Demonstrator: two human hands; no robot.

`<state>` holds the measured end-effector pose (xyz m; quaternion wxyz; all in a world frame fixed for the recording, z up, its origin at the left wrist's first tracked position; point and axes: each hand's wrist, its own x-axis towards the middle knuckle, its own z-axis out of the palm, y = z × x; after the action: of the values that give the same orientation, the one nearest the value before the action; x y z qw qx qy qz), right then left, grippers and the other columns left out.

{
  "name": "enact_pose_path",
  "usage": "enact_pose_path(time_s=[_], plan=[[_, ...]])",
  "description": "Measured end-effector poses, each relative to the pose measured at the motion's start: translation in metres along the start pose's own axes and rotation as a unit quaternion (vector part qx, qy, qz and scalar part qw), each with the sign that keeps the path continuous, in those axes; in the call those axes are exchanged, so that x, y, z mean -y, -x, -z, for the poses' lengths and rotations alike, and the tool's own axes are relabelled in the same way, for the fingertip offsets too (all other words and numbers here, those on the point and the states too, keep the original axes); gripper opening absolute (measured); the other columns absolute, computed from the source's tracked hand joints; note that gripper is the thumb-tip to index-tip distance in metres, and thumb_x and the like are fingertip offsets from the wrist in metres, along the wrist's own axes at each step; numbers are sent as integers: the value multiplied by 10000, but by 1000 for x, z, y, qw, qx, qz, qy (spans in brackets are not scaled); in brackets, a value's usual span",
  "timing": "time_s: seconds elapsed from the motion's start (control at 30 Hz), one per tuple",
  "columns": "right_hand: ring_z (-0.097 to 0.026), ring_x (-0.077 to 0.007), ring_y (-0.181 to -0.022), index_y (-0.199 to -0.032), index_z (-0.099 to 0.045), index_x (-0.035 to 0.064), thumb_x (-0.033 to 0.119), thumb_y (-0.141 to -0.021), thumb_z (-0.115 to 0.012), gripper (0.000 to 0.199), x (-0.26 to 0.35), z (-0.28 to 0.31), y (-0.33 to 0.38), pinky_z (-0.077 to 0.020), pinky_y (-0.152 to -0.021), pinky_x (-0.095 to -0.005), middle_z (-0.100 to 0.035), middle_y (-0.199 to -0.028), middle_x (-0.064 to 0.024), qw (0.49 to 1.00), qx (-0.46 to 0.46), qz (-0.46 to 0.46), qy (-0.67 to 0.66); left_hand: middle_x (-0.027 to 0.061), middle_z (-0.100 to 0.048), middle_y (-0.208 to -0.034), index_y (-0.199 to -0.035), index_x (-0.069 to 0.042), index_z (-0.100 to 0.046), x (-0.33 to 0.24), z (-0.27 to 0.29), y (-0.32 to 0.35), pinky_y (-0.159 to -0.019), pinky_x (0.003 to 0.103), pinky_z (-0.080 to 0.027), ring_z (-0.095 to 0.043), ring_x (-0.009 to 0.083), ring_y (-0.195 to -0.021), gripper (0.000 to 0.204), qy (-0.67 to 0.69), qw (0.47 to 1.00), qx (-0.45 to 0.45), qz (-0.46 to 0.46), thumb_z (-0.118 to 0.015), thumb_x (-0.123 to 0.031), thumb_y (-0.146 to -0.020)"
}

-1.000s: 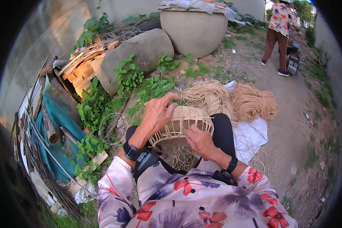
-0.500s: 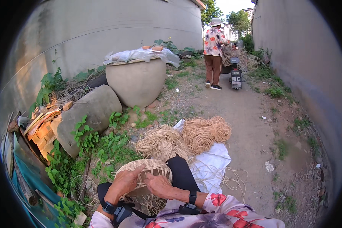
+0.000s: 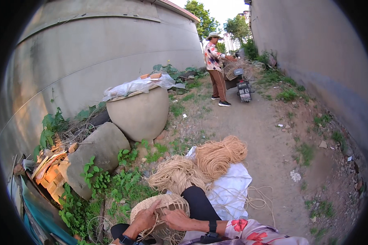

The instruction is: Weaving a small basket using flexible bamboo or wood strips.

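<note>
A half-made woven basket (image 3: 167, 200) of pale cord rests on my lap, its loose strands hanging below. My left hand (image 3: 144, 219) grips its left side, thumb and fingers pressed on the weave. Against the near side of the basket, my right hand (image 3: 176, 219) is closed with fingers curled; the strand between its fingertips is too small to make out. Just beyond my dark-trousered knee (image 3: 198, 201) lie two bundles of cord, a looser pale bundle (image 3: 178, 175) and a tighter tan bundle (image 3: 220, 157), on a white sheet (image 3: 232, 188).
Loose cord loops (image 3: 262, 200) trail onto the dirt path at right. A big clay vat (image 3: 139, 112) under plastic, a toppled cylinder (image 3: 98, 153) and stacked bricks (image 3: 51, 176) line the left. Farther off, a person (image 3: 216, 67) stands beside a scooter (image 3: 244, 90) loaded with coiled material.
My view has tilted upward and shifted, so the basket and hands sit lower. Both hands stay on the basket. The person by the scooter has turned toward its load, one arm stretched to it.
</note>
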<state>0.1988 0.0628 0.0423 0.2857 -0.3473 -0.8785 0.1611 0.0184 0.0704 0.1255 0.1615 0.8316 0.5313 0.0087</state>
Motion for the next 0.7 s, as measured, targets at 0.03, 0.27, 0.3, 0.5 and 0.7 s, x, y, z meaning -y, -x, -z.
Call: enact_pose_path(time_s=[0.03,0.27,0.3,0.5,0.7], plan=[[-625,-388,-737,-928,-670,72,113,-787,-589,167,1,1,3,-470,-637,-515,-522,-885,-172,1000,-3,1,-10,245,-682,-880,-1512,-274,-275,-2,-2,3,-727,491,-497,-652,445,-818,774,37,999,-17,6,-562,-96,-815],[-612,-397,-726,-862,-624,45,113,-795,-584,103,-11,1,8,-465,-648,-513,-520,-889,-162,999,9,8,-33,181,-694,-784,-1377,-235,-481,-31,4,21,-726,453,-529,-679,386,-780,630,46,994,-88,37,-662,-109,-787],[-607,-396,-720,-850,-611,41,117,-802,-579,96,-14,2,8,-462,-650,-513,-517,-883,-161,999,-4,16,-36,159,-690,-764,-1349,-207,-510,-33,5,21,-685,415,-525,-682,329,-743,599,82,990,-102,45,-662,-69,-786],[-587,-368,-758,-870,-582,36,143,-836,-560,115,-19,19,8,-440,-666,-479,-492,-887,-147,994,-8,34,-104,49,-650,-766,-1236,-71,-551,-2,-12,22,-569,274,-492,-622,125,-651,451,500,856,-103,81,-634,46,-808],[-563,-320,-831,-969,-602,68,168,-860,-554,155,-44,5,4,-422,-693,-434,-465,-880,-129,989,-13,68,-129,49,-659,-813,-1164,-27,-556,-31,-2,26,-564,247,-505,-628,111,-659,372,665,731,-112,104,-622,67,-811]])
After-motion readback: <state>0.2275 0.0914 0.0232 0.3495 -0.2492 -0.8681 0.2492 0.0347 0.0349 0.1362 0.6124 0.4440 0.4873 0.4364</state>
